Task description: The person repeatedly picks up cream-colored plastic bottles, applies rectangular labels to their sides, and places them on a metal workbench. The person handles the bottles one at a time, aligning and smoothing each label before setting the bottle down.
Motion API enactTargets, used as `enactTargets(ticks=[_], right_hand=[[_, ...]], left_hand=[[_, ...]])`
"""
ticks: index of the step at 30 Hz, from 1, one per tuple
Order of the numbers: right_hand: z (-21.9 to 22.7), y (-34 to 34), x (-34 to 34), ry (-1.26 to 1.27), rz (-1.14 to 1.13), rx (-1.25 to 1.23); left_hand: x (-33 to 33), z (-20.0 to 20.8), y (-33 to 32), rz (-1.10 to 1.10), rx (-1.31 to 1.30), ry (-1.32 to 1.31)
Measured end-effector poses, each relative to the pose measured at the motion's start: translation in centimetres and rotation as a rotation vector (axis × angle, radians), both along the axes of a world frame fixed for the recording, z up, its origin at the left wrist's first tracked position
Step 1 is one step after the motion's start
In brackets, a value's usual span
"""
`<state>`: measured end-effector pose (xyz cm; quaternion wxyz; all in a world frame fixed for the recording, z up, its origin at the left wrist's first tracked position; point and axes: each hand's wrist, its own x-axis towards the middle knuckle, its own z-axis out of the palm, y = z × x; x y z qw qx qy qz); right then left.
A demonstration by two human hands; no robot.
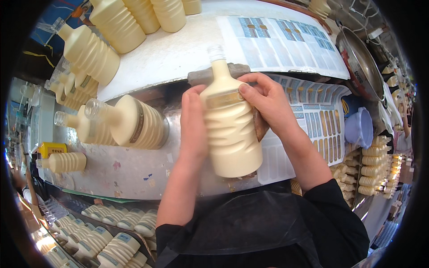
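Observation:
A cream-coloured bottle (234, 147) with a rippled body and clear threaded neck lies tilted in front of me, its neck pointing away. Across its shoulder runs a gold label strip (223, 98). My left hand (193, 125), slightly blurred, is cupped along the bottle's left side; its fingertips curl toward the shoulder. With the thumb, my right hand (268, 98) presses the strip's right end, while its fingers bend behind the bottle. Brown block-like supports (259, 125) show beside and beyond the bottle. Under my right forearm lies a label sheet (313, 129) with blue and gold strips.
Two labelled bottles (138, 123) lie at left, near a smaller bottle (67, 162) and a yellow box (51, 148). More bottles (118, 27) stand on the white surface (187, 49) beyond. At right are a metal pan (364, 62) and lilac bucket (359, 128). Crated bottles (118, 250) fill the lower left.

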<state>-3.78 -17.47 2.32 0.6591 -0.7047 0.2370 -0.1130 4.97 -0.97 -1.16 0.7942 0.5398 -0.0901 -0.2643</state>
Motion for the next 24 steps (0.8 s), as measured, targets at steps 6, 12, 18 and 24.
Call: enactTargets(ticks=[6, 12, 18, 24], right_hand=[[0.07, 0.14, -0.05, -0.025, -0.002, 0.057], [0.01, 0.12, -0.15, -0.030, -0.002, 0.073], [-0.01, 0.20, -0.15, -0.023, -0.015, 0.074], [-0.32, 0.18, -0.14, -0.022, -0.028, 0.059]], left_hand=[[0.01, -0.28, -0.21, -0.024, 0.106, -0.139], [-0.42, 0.37, 0.20, -0.029, -0.031, 0.052], [-0.48, -0.21, -0.45, 0.002, 0.010, -0.042], [-0.50, 0.03, -0.45, 0.006, 0.033, -0.067]])
